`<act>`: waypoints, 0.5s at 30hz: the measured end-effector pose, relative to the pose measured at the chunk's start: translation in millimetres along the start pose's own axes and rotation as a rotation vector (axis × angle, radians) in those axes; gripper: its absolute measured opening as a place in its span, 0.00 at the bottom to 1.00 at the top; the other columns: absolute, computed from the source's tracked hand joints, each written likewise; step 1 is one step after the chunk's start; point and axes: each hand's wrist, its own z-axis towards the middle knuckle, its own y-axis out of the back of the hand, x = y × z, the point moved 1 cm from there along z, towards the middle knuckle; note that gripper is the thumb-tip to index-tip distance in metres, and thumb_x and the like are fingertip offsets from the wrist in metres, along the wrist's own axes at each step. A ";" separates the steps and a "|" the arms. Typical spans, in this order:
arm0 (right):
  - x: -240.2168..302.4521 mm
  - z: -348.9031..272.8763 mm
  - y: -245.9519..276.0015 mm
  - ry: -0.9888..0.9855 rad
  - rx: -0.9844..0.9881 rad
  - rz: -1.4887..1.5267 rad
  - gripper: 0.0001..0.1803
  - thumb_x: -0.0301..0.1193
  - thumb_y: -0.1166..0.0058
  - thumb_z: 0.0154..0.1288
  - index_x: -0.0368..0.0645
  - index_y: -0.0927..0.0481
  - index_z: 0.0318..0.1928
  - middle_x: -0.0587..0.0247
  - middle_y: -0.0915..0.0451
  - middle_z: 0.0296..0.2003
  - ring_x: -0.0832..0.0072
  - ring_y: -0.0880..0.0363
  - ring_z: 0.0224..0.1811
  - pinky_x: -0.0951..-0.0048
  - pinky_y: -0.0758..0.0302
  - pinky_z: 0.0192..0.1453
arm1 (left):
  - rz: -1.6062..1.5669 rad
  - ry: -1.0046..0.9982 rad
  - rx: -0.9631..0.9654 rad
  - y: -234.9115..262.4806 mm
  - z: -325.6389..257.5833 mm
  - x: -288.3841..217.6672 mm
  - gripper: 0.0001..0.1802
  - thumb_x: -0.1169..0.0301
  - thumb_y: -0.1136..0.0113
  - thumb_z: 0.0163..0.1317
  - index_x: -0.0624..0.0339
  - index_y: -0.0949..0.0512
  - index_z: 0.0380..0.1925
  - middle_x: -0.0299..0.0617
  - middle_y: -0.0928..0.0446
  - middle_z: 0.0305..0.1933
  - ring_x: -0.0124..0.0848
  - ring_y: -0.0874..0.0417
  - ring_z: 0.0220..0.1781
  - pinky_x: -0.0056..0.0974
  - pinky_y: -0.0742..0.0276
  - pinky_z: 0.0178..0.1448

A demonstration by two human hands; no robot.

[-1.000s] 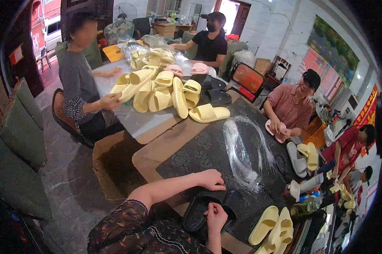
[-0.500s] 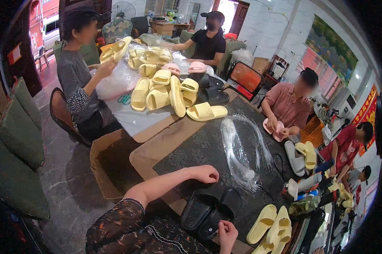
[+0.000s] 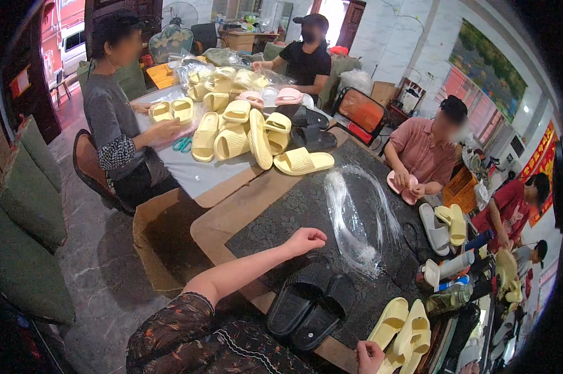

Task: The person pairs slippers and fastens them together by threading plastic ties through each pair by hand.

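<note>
A pair of black slippers (image 3: 299,306) lies at the table's near edge, in front of my body. Beyond them, my left hand (image 3: 305,240) hovers above the dark patterned table top with its fingers curled together; whatever they may pinch is too small to tell. A bunch of thin clear plastic strands (image 3: 343,227) is spread just past that hand. At the lower edge, my right hand (image 3: 370,358) is partly cut off, its fingers bent in. It is close beside a pair of pale yellow slippers (image 3: 390,321), and I cannot tell whether it touches them.
A pile of yellow slippers (image 3: 233,143) covers the far left table, with black slippers (image 3: 312,138) beside it. An open cardboard box (image 3: 169,234) stands at the table's left. Bottles (image 3: 456,266) and grey slippers (image 3: 435,230) line the right side. Several co-workers sit around.
My left hand has risen slightly away from the black slippers. My right hand has moved from them down and right toward the yellow pair. The co-worker at left has lowered yellow slippers.
</note>
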 end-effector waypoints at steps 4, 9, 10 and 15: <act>-2.5 4.4 -12.2 0.092 -0.125 0.298 0.08 0.32 0.43 0.65 0.40 0.19 0.35 0.69 0.22 0.27 0.86 0.31 0.25 0.79 0.33 0.30 | -0.192 0.231 0.023 -15.9 -4.0 -9.4 0.12 0.67 0.38 0.59 0.60 0.20 0.41 0.31 0.21 0.34 0.19 0.25 0.34 0.26 0.30 0.36; -27.8 4.9 -45.6 0.068 -0.150 1.041 0.08 0.31 0.45 0.65 0.39 0.27 0.38 0.62 0.21 0.32 0.83 0.31 0.19 0.82 0.35 0.20 | -0.230 0.232 0.164 -36.8 -2.4 -18.5 0.13 0.64 0.37 0.59 0.60 0.20 0.41 0.31 0.21 0.34 0.20 0.26 0.33 0.26 0.31 0.37; -13.6 5.7 -57.1 -0.034 -0.184 1.145 0.07 0.30 0.45 0.65 0.39 0.25 0.36 0.62 0.21 0.27 0.82 0.30 0.18 0.82 0.34 0.20 | -0.191 0.242 0.151 -36.0 -2.7 -17.2 0.13 0.64 0.37 0.59 0.60 0.19 0.40 0.31 0.21 0.34 0.20 0.25 0.33 0.27 0.30 0.37; 4.3 11.5 -71.2 -0.265 0.058 0.672 0.06 0.31 0.48 0.66 0.42 0.26 0.36 0.66 0.24 0.23 0.84 0.30 0.17 0.84 0.36 0.17 | -0.120 0.144 0.182 -52.4 3.4 -21.1 0.12 0.65 0.35 0.58 0.62 0.18 0.36 0.33 0.19 0.32 0.20 0.23 0.34 0.28 0.27 0.41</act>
